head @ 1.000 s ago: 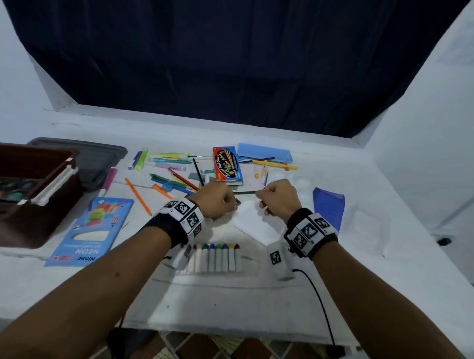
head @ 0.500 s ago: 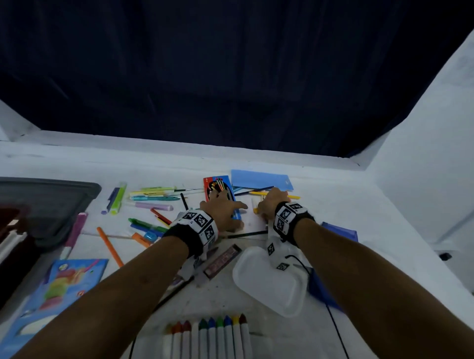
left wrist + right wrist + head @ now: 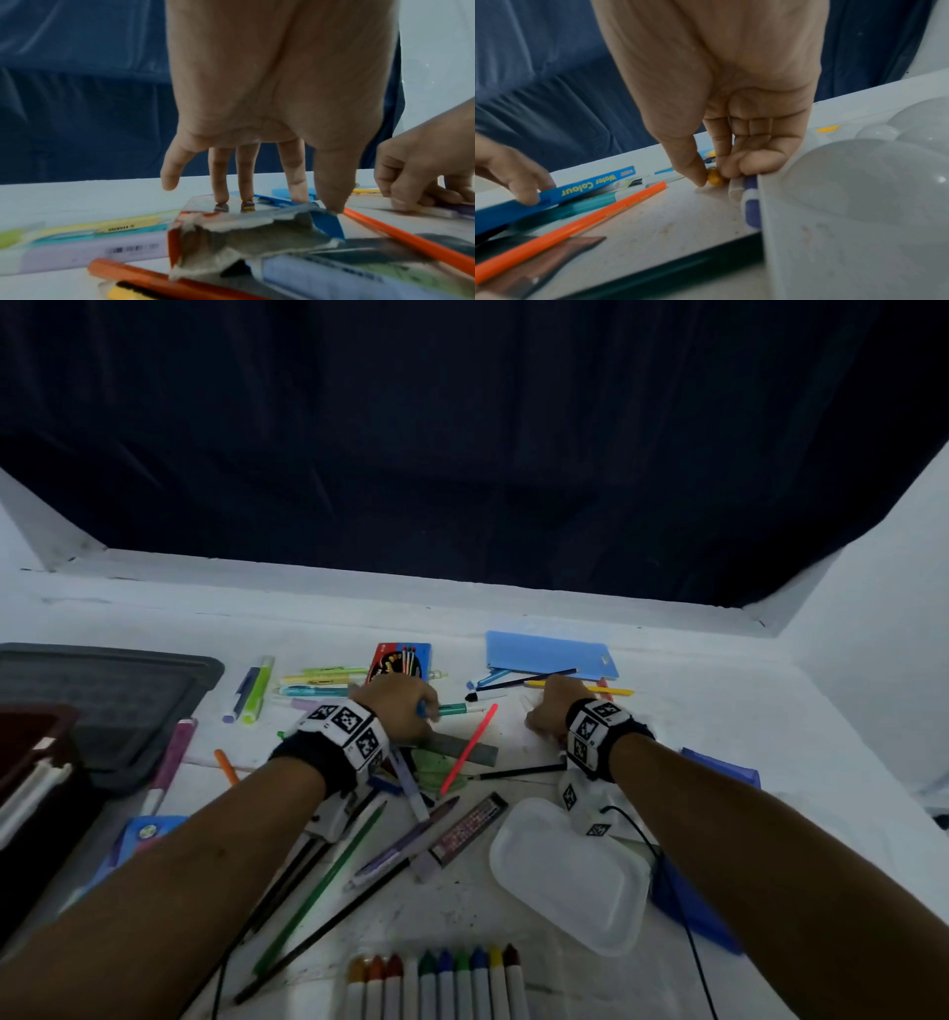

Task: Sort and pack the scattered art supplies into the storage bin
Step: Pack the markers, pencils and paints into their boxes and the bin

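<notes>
from the head view we see only the backs of both hands among the scattered pens. our left wrist view shows the left hand [image 3: 257, 132], fingers straight, pressing the water colour box [image 3: 257, 219]. our right wrist view shows the right hand [image 3: 731, 113] pinching a small orange piece [image 3: 715, 179]. the storage bin [image 3: 31, 762] sits far left.

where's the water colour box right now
In the head view the water colour box lies far-centre on the table, under the left hand's fingertips, highlighters to its left.
</notes>
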